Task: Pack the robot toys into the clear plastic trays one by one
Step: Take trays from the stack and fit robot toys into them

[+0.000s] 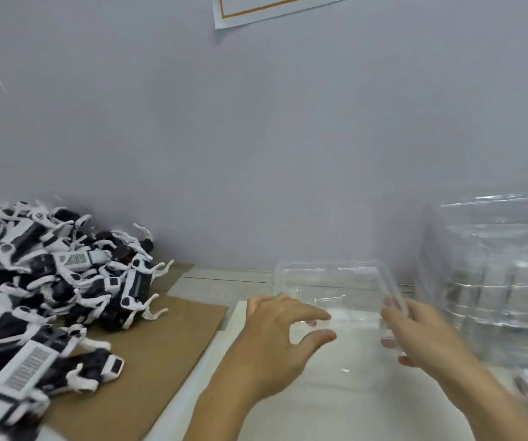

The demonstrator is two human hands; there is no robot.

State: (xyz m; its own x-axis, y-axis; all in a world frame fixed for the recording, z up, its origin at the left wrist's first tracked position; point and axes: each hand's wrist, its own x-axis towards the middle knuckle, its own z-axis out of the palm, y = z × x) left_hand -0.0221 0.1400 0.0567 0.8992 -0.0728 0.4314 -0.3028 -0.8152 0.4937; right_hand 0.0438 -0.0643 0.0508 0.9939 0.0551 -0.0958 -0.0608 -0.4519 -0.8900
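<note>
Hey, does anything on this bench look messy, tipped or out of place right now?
The robot toys lie in a tangled heap on the cardboard at the left, legs pointing every way. The clear tray held by the right hand is tilted, not flat. No visible damage.

The pile of robot toys (43,291) is cut off at the left edge; the stacked clear trays (495,265) at the right edge are blurred.
</note>
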